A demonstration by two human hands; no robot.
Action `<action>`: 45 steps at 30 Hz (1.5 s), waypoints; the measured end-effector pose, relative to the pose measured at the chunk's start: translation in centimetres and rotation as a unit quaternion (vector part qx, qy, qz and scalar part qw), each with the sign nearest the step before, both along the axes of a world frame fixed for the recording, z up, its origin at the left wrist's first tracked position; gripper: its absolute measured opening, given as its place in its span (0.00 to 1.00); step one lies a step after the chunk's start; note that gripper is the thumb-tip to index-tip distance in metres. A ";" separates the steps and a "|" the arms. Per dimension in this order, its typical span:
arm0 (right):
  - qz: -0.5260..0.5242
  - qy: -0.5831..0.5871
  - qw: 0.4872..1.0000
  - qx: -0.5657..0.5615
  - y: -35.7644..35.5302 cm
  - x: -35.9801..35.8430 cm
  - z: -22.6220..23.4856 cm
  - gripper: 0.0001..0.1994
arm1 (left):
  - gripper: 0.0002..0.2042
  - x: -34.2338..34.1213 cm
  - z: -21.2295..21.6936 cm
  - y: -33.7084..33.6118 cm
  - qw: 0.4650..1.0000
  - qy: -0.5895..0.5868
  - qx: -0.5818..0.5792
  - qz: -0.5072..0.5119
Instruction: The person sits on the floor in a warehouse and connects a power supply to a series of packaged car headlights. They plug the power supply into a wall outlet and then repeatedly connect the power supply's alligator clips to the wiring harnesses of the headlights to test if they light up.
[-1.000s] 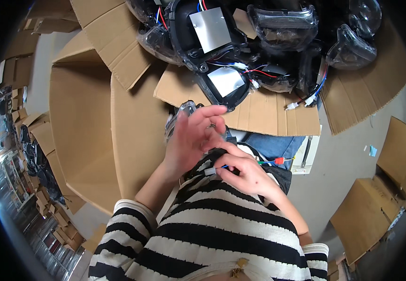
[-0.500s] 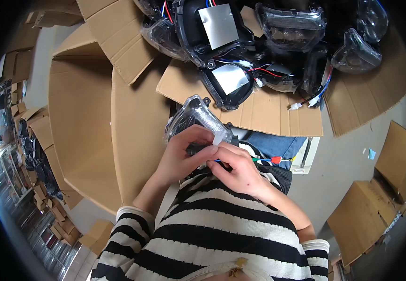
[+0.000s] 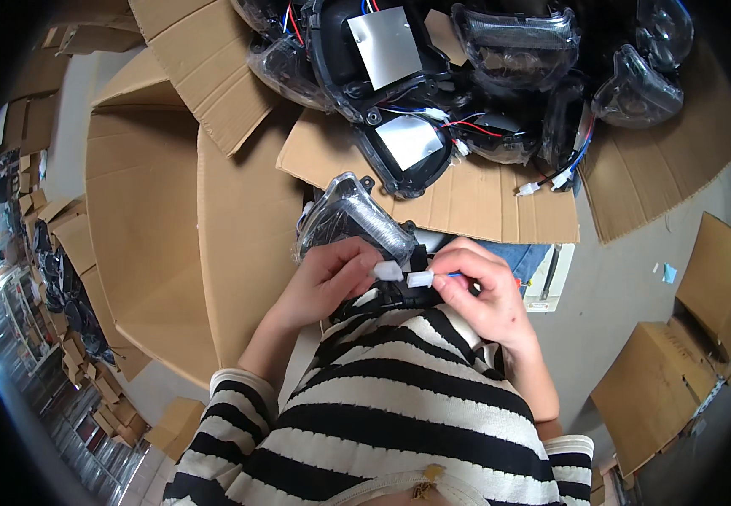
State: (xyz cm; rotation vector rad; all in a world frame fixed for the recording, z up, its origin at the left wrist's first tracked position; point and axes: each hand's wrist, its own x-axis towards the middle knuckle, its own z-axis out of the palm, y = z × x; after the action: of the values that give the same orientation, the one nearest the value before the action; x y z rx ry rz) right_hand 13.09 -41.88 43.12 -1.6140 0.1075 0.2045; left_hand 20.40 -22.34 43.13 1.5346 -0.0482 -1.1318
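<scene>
Between thumb and fingers, my left hand pinches a white plastic connector. My right hand grips a second white connector, with a bit of blue wire showing at its back. The two connectors face each other with a small gap between them. Just beyond my left hand, on my lap, lies a clear-lensed lamp with a black housing. My fingers hide most of the wires that lead to the connectors.
An open cardboard box stands at the left. Ahead, several black lamp units with loose wires and silver plates lie piled over cardboard flaps. More cardboard boxes are at the right on the grey floor.
My hands were together around the white connectors and have since moved apart. My right hand has shifted right with its connector, opening a gap between the two.
</scene>
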 end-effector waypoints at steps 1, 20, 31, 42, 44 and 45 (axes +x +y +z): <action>0.001 0.002 1.000 0.000 -0.2 0.1 0.1 0.03 | 0.09 0.1 0.1 0.1 0.999 -0.016 -0.004 -0.030; -0.014 0.018 0.992 -0.120 2.1 -0.9 1.7 0.04 | 0.13 -1.7 0.4 -2.0 0.941 -0.320 0.104 -0.043; -0.063 0.053 0.994 -0.065 -1.0 -2.9 0.5 0.01 | 0.11 1.9 7.3 10.8 0.878 -0.371 0.084 0.290; -0.021 0.041 0.998 -0.047 -0.5 -2.5 0.6 0.02 | 0.15 11.5 12.9 29.1 0.480 -0.676 0.471 0.301; -0.019 0.019 0.999 -0.044 -0.2 -2.6 0.6 0.02 | 0.14 14.3 3.9 33.2 0.611 -0.631 0.423 0.225; -0.026 0.023 0.998 -0.054 -0.2 -2.5 0.8 0.02 | 0.14 14.6 0.1 30.6 0.724 -0.519 0.410 0.199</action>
State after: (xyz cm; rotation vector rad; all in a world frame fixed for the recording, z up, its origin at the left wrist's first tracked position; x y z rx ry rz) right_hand 10.56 -42.09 43.93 -1.7119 0.1987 0.1983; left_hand 35.02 8.29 43.26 2.6524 0.0373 0.2646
